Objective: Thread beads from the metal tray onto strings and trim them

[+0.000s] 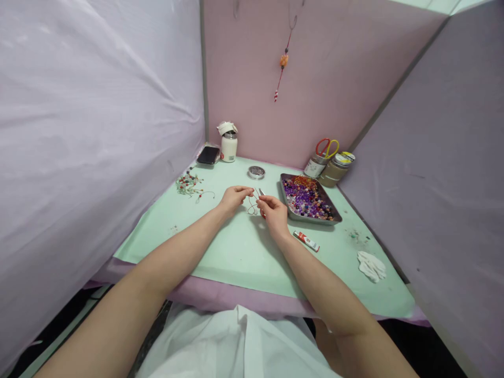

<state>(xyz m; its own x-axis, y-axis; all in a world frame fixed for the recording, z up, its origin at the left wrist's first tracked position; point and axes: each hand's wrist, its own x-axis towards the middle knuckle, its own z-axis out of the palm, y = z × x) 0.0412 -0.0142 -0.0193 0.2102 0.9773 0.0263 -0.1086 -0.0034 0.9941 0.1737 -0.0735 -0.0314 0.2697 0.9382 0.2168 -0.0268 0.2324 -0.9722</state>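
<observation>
I see both hands meet in the middle of the frame, low over the green counter [236, 252]. The left hand [233, 199] has its grip pinched closed, thumb and forefinger tips together on one end of a thin red cord [252, 206]. The right hand [274, 213] has its grip closed on the other side of the same cord, fingers curled in. The cord hangs in a small loop between the two hands, just above the counter. A small metal piece [261, 191] sticks up just beside the right fingertips; I cannot tell what it is or whether the hand has hold of it.

Right of centre, just beside the right hand, lies a metal tray [313, 221] filled with purple and mixed beads [305, 203]. Below the tray, a small red-and-white tube [306, 241] lies flat on the counter. Further to the lower right is a crumpled white cloth [371, 265].

Above the hands sits a small round tin [256, 171]. In the back corner, upper left of centre, a white flask [228, 143] stands upright with a dark phone [208, 155] just beside it. Left of the hands lies a scatter of beaded strands [190, 185]. Behind the tray stand a can holding red-and-yellow scissors [326, 148] and a brown jar [334, 171], touching each other. A beaded ornament [283, 61] hangs on the pink wall at the top.
</observation>
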